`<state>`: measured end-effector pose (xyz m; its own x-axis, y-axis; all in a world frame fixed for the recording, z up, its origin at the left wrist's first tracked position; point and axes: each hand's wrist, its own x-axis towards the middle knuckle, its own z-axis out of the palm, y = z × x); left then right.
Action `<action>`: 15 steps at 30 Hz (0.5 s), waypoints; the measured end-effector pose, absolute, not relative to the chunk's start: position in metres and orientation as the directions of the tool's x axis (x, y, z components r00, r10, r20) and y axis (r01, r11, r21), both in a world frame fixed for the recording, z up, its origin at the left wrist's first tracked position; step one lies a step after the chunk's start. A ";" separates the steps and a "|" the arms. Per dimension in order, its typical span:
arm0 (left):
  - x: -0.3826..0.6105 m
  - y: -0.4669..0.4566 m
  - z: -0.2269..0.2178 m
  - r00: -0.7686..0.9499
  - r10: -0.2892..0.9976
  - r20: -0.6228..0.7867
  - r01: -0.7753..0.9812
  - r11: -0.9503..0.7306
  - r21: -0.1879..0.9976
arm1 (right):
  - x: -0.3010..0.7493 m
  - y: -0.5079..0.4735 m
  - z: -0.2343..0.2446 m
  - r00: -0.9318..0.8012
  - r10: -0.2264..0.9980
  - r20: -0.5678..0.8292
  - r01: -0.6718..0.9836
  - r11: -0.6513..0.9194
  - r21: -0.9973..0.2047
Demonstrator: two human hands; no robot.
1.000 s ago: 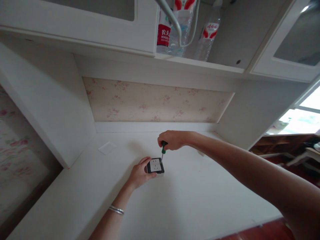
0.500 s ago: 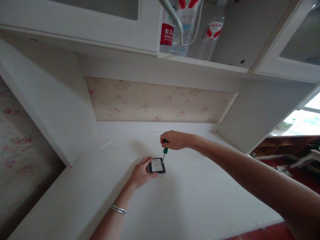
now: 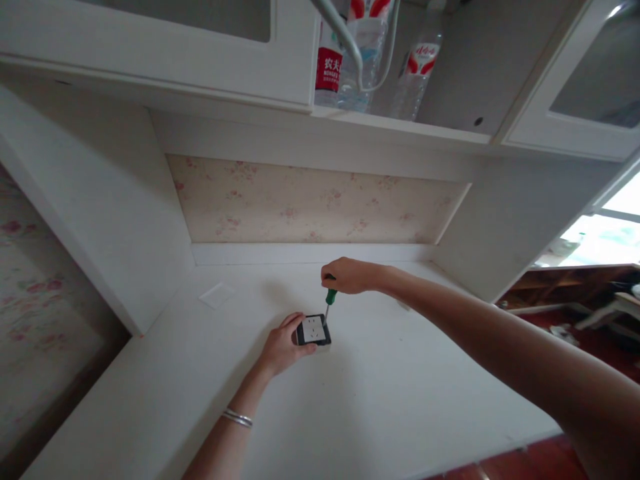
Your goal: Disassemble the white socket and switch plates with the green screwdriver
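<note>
A wall socket (image 3: 313, 329) with a white face and black frame sits on the white desktop, on a pale box-like base. My left hand (image 3: 284, 345) grips it from the left, fingers at the far edge and thumb at the near edge. My right hand (image 3: 349, 275) is closed around the green handle of a screwdriver (image 3: 331, 297). The shaft slants down, and its tip meets the right side of the socket's black frame. Whether the tip sits in a screw is too small to tell.
A thin white square frame (image 3: 217, 295) lies on the desktop (image 3: 400, 387) at the back left. Overhead, an open shelf (image 3: 400, 127) holds several plastic bottles (image 3: 419, 67), with a pale curved bar (image 3: 345, 33) before them. Side panels (image 3: 95, 200) bound the desk.
The view has shifted slightly. My right hand has turned a little on the screwdriver handle, with the tip staying on the socket. My left hand keeps its hold.
</note>
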<state>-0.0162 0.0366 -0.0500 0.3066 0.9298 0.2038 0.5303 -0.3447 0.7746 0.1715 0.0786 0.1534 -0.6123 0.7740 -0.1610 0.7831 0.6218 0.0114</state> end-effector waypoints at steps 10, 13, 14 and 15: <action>-0.016 0.037 -0.050 0.305 0.932 0.193 0.528 -0.334 0.780 | 0.175 0.073 0.159 -0.668 0.726 -0.163 0.741 0.669 -0.054; -0.016 0.037 -0.051 0.308 0.929 0.205 0.516 -0.344 0.785 | 0.170 0.074 0.161 -0.508 0.827 -0.242 0.859 0.505 -0.077; -0.016 0.037 -0.051 0.307 0.928 0.211 0.511 -0.348 0.786 | 0.168 0.074 0.161 -0.475 0.835 -0.277 0.877 0.474 -0.075; -0.016 0.037 -0.051 0.305 0.928 0.214 0.508 -0.349 0.787 | 0.167 0.074 0.162 -0.466 0.830 -0.307 0.881 0.469 -0.070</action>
<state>-0.0158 0.0373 -0.0514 0.3052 0.9279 0.2141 0.5084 -0.3489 0.7873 0.1670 0.0742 0.1618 -0.4661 0.8298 -0.3068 0.8806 0.4688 -0.0699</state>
